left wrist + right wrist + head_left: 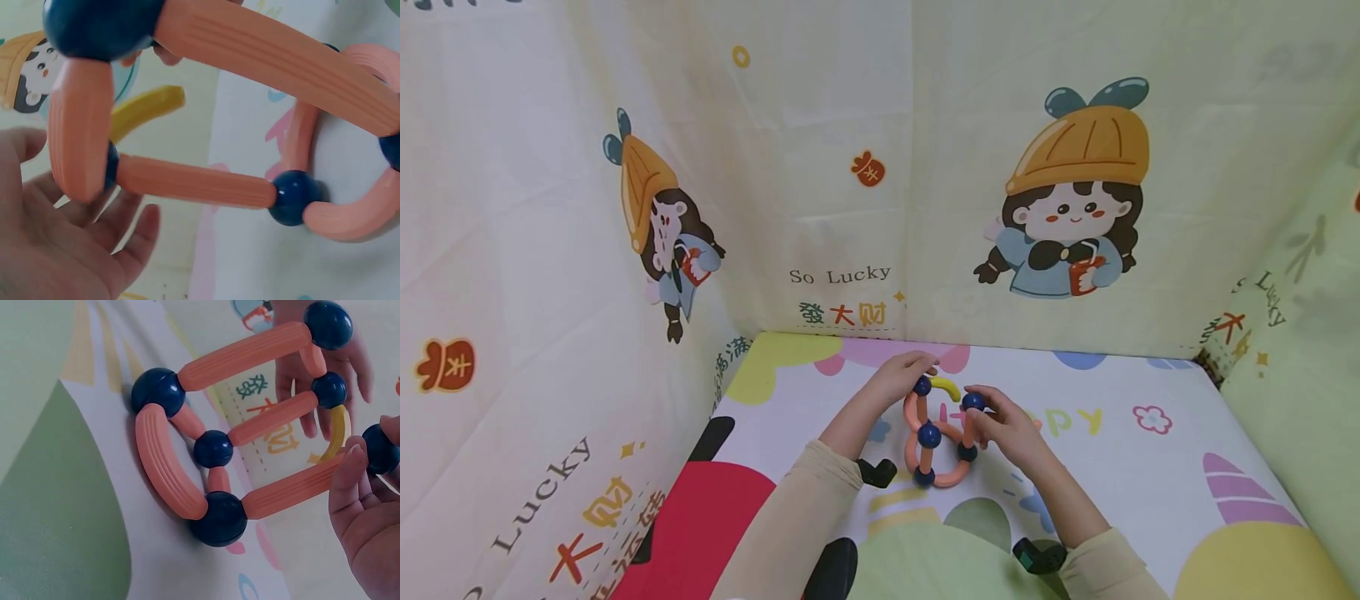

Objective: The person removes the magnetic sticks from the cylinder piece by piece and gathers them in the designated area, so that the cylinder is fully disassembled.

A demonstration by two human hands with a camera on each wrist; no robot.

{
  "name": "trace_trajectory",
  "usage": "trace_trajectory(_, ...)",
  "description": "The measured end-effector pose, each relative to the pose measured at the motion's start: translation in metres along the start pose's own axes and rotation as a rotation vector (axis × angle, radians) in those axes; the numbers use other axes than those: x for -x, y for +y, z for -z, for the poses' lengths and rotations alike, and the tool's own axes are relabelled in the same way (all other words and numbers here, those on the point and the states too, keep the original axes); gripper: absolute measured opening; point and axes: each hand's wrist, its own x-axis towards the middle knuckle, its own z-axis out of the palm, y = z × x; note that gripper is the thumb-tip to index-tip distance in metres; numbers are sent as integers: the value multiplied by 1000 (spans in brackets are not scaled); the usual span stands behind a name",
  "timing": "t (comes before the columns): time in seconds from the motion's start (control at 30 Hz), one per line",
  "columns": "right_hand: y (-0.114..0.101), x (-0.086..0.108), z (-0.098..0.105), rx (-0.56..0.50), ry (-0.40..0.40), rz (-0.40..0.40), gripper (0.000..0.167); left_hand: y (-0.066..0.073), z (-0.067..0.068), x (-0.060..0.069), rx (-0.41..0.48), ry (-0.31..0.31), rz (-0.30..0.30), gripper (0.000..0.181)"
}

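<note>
My right hand (1009, 425) pinches the right upper ball (973, 402) and the top of its straight rod (968, 432) between thumb and fingers. My left hand (897, 377) lies loose, fingers apart and slightly bent, at the far upper ball (922, 385); I cannot tell whether they touch it.

Between my hands the frame of salmon rods and navy balls stands upright on the printed table (1120, 467), its base ring (951, 481) of curved rods lowest. The near upper ball (929, 435) sits at the left, joined to the far one by a curved salmon rod (81, 128). A yellow curved rod (946, 387) reaches right from the far upper ball, its end near the right upper ball. Beyond the table hangs a printed cloth (820, 192).
</note>
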Motion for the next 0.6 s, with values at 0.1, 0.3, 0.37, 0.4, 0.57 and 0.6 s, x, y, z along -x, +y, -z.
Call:
trace_trajectory(0.1,2,-1,0,-17,-5,-12,52,-11,0,5,98,84,15,37)
trace_trajectory(0.3,8,-2,2,-87,-31,-21,46,-41,-3,19,186,327,82,27)
trace_trajectory(0.37,10,-3,2,-116,-36,-37,45,-53,-6,25,226,361,103,26)
trace_trajectory(0.4,11,-3,1,-131,-37,-45,45,-59,-9,29,244,363,108,25)
trace_trajectory(0.57,12,-3,3,-180,-36,-67,46,-80,-24,49,279,272,84,28)
trace_trajectory(0.6,11,-3,3,-184,-36,-67,46,-83,-28,53,285,248,75,29)
